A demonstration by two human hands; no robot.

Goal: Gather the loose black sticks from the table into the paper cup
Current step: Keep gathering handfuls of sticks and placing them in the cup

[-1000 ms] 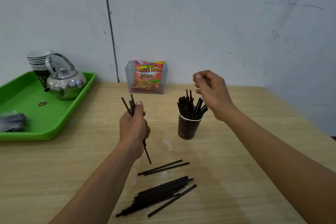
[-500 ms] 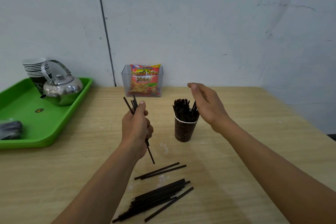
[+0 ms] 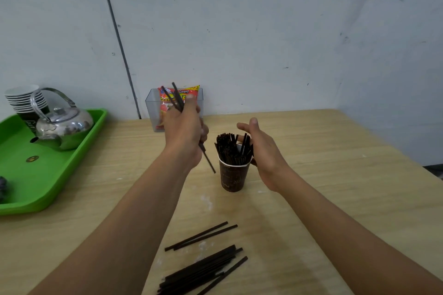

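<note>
While the left hand (image 3: 183, 127) is curling its fingers (image 3: 203, 130) round a few sticks (image 3: 177, 99) just left of the cup (image 3: 233, 176), the right hand (image 3: 263, 153) is keeping its fingers (image 3: 243, 127) loosely spread just right of the cup's rim, gripping nothing. Below both hands, loose sticks (image 3: 203, 268) are lying on the table (image 3: 335, 199).

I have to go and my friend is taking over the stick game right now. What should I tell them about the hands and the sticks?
Left hand: grips a few black sticks, raised just left of the paper cup.
Right hand: open, holding nothing, close by the cup's right side.
Done: many standing sticks fill the cup.
Left: drop in the held sticks, then gather the pair and the pile lying on the table.
</note>
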